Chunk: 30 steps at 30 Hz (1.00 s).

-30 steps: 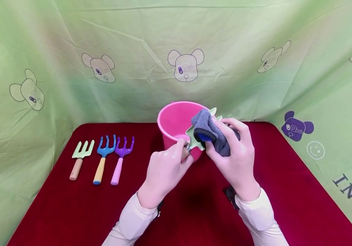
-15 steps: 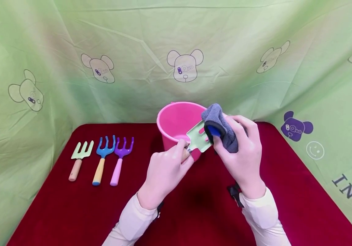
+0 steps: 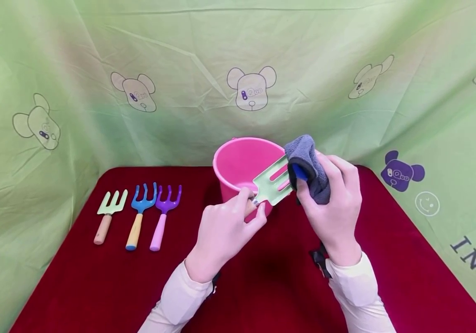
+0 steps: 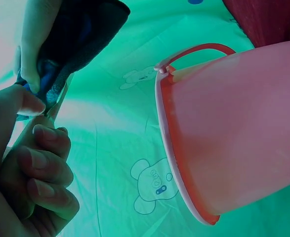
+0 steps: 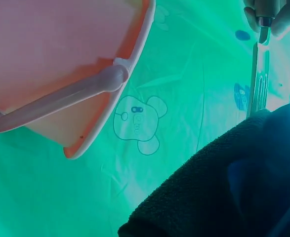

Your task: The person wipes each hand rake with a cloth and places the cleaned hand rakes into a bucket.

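In the head view we see a pink bucket (image 3: 241,159) towards the far side of a red-covered table (image 3: 117,291), and in front of it the left hand (image 3: 223,226), fingers curled round the wooden handle of a light-green fork (image 3: 269,186). That fork is held up at a slant across the bucket's near right rim; whether the two touch we cannot tell. Just right of the bucket, the right hand (image 3: 335,208) pinches a grey cloth (image 3: 310,169) between thumb and fingers, folded over the fork's tine ends, with a blue patch showing in the fold. Left of the bucket, well apart from it, we count a pale-green fork (image 3: 111,210), a blue fork (image 3: 140,208) and a purple fork (image 3: 165,208), tines pointing away from us; behind the bucket hangs a green curtain (image 3: 188,125) with bear-head prints. In the left wrist view we find the left hand beside the bucket's rim, grip closed firmly on the handle, the dark cloth near its thumb. In the right wrist view we see the fork's narrow edge running into the cloth, both apart from the bucket's rim; the right hand's own grip we cannot make out there.
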Each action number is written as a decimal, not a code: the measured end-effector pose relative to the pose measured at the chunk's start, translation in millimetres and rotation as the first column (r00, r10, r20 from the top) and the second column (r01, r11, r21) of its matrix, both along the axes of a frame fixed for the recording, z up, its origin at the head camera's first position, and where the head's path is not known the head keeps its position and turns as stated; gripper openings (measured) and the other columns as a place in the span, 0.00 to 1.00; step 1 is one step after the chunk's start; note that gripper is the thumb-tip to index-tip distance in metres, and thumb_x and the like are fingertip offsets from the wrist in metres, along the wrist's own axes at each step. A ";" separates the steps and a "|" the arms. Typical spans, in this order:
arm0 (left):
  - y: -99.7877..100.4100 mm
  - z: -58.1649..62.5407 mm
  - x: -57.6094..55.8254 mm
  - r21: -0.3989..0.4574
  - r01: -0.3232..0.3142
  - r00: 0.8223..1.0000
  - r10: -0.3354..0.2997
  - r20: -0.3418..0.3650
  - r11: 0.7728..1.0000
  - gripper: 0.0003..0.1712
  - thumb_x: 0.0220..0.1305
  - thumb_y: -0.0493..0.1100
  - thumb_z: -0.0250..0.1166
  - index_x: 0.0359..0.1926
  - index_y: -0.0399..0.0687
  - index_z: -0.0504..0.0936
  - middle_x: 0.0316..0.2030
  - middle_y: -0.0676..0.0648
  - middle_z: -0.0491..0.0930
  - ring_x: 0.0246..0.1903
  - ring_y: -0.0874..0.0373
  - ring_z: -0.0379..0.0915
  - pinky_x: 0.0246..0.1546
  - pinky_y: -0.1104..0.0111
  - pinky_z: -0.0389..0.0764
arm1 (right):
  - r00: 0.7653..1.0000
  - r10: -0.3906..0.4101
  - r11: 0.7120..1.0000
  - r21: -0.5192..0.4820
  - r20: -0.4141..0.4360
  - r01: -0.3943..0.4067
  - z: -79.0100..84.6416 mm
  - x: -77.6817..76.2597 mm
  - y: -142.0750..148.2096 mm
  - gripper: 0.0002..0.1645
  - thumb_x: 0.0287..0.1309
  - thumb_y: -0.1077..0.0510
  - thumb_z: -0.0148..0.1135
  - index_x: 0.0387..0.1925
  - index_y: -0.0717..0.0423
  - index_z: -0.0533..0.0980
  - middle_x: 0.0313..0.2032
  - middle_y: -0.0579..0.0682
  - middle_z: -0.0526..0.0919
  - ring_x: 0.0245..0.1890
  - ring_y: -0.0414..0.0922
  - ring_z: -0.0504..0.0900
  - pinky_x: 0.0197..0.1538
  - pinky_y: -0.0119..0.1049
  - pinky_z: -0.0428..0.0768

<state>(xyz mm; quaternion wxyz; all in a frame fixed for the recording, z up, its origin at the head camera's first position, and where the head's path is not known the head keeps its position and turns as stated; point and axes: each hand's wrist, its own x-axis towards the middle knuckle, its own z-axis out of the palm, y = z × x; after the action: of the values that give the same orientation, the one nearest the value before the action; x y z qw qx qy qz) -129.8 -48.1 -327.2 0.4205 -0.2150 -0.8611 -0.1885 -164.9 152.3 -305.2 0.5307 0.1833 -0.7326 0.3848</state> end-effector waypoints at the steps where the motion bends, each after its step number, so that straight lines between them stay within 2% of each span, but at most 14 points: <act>1: 0.0 0.0 0.0 0.003 0.000 1.000 0.000 0.001 1.000 0.12 0.59 0.48 0.68 0.31 0.49 0.74 0.11 0.60 0.61 0.14 0.67 0.40 0.16 0.77 0.44 | 1.000 -0.007 1.000 -0.003 0.001 0.007 0.2 -0.2 0.4 0.25 0.51 0.55 0.72 0.53 0.57 0.83 0.49 0.63 0.82 0.52 0.59 0.79 0.61 0.25 0.71; 7: -0.6 -0.5 0.8 -0.001 -0.018 1.000 0.018 0.008 1.000 0.14 0.59 0.46 0.66 0.25 0.51 0.70 0.12 0.59 0.61 0.14 0.66 0.41 0.16 0.77 0.44 | 1.000 -0.029 0.999 -0.014 -0.003 0.029 0.4 -0.9 0.9 0.25 0.51 0.55 0.72 0.53 0.58 0.83 0.49 0.63 0.82 0.52 0.59 0.79 0.60 0.26 0.71; 15: -0.6 0.3 0.3 -0.002 -0.059 0.996 0.059 0.063 0.998 0.11 0.61 0.45 0.65 0.27 0.50 0.71 0.12 0.59 0.56 0.15 0.67 0.41 0.16 0.77 0.44 | 0.997 -0.070 0.997 -0.030 -0.020 0.069 2.7 0.4 3.3 0.25 0.52 0.56 0.72 0.53 0.58 0.82 0.49 0.64 0.82 0.52 0.60 0.79 0.61 0.27 0.72; 20: -0.8 0.2 -1.8 0.007 -0.084 0.995 0.083 0.063 0.996 0.13 0.60 0.44 0.66 0.27 0.49 0.69 0.13 0.58 0.53 0.16 0.66 0.39 0.17 0.77 0.42 | 0.997 -0.068 0.997 -0.029 -0.025 0.067 5.1 2.9 3.0 0.25 0.52 0.57 0.71 0.53 0.59 0.82 0.49 0.65 0.81 0.52 0.60 0.79 0.61 0.27 0.72; 25: -2.3 0.8 -1.7 0.012 -0.080 0.996 0.079 0.048 0.997 0.11 0.60 0.44 0.68 0.30 0.47 0.73 0.13 0.57 0.56 0.15 0.66 0.40 0.16 0.77 0.44 | 0.997 -0.063 0.997 -0.046 -0.035 0.061 8.4 8.3 2.0 0.25 0.52 0.57 0.71 0.53 0.60 0.82 0.49 0.66 0.81 0.52 0.60 0.78 0.61 0.28 0.72; 30: -4.0 1.3 -0.9 0.039 -0.050 0.996 0.047 0.076 0.998 0.10 0.62 0.44 0.68 0.35 0.46 0.75 0.15 0.57 0.60 0.14 0.66 0.44 0.14 0.77 0.49 | 0.997 -0.053 0.997 -0.060 -0.057 0.050 11.2 15.5 -0.1 0.26 0.51 0.55 0.71 0.53 0.61 0.82 0.48 0.67 0.81 0.51 0.60 0.79 0.61 0.28 0.73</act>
<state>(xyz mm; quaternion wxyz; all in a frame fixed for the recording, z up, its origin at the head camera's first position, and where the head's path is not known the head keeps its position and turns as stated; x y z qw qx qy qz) -130.7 -52.2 -325.9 0.3966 -0.1785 -0.8772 -0.2036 -149.4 152.2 -294.0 0.5670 0.1599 -0.7095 0.3867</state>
